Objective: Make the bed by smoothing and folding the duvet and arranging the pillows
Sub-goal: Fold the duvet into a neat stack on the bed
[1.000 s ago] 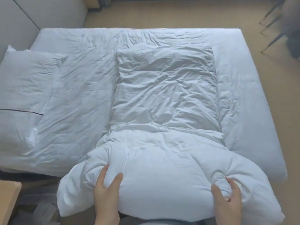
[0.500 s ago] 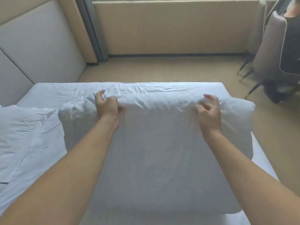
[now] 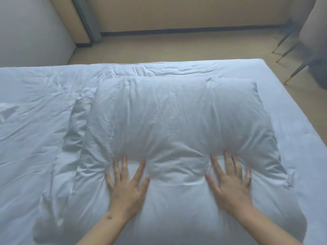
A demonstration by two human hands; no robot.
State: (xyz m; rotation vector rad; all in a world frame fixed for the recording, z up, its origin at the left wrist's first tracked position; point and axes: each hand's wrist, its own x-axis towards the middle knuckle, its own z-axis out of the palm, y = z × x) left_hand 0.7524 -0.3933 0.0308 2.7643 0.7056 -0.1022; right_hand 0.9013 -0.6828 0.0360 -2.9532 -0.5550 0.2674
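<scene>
A white folded duvet [image 3: 177,121] lies as a thick pad on the right half of the bed [image 3: 44,121]. My left hand [image 3: 126,184] presses flat on its near part, fingers spread, holding nothing. My right hand [image 3: 230,181] does the same a little to the right, palm down, fingers apart. Both hands dent the padding, and a puffed ridge rises just beyond the fingertips. The white sheet under the duvet is creased. No pillow shows in this view.
The bed's far edge and right edge border a tan floor [image 3: 177,46]. Dark chair legs [image 3: 290,50] stand at the upper right beside the bed corner. A padded grey headboard panel [image 3: 26,29] and a tan wall fill the upper left.
My hands let go of the duvet's folded edge, which they had carried to the far side, and drew back to press flat on the near part. The view has tilted downward.
</scene>
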